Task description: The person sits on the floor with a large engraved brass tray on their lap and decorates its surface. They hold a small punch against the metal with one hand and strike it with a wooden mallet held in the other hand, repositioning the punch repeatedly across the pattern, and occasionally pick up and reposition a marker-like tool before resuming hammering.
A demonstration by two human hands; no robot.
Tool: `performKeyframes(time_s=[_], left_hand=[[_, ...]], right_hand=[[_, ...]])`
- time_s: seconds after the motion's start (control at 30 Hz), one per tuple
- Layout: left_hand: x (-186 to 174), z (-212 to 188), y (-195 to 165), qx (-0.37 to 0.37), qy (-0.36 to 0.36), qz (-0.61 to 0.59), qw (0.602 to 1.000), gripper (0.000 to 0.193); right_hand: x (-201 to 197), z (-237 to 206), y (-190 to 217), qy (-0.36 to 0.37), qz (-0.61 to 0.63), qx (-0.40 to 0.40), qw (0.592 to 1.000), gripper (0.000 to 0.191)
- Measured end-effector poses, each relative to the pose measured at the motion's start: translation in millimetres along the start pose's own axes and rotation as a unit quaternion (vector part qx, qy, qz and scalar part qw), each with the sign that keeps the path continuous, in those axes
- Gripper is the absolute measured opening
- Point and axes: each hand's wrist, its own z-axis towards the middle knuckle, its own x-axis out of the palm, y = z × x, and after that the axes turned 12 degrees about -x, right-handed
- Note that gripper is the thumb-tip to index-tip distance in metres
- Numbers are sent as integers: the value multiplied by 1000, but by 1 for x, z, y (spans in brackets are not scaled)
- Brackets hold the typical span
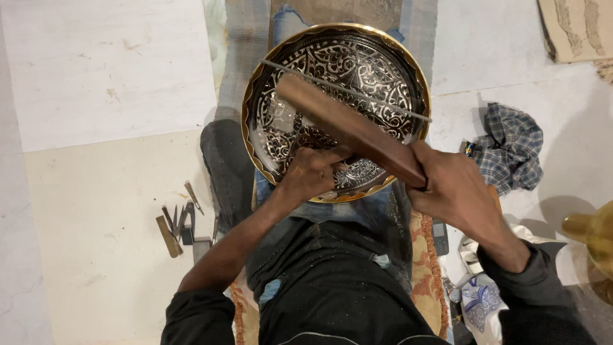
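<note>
A large round brass tray [408,70], black with engraved scrollwork and a gold scalloped rim, rests on my lap. My right hand [456,191] grips a long brown wooden mallet [348,128] that slants up-left over the tray. My left hand [313,172] is closed at the tray's near edge, apparently pinching a small tool that the fingers hide. A thin metal rod [348,89] lies across the tray's upper half.
Several small chisels and punches [180,223] lie on the floor to my left. A checked cloth [511,147] sits on the right, a brass vessel [590,230] at the far right edge. A patterned cushion [424,268] is under me.
</note>
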Motion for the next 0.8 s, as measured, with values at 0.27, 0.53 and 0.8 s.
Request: performKeyframes(time_s=[0.27, 0.53, 0.8], left_hand=[[-2, -2, 6, 1, 29, 8, 1000, 56], [0, 0, 1, 2, 11, 10, 1000, 57], [-1, -2, 2, 21, -6, -5, 1000, 51]], right_hand=[[11, -2, -3, -38, 25, -42, 998, 40], [12, -4, -2, -44, 72, -23, 996, 43], [13, -3, 2, -92, 100, -21, 991, 44]])
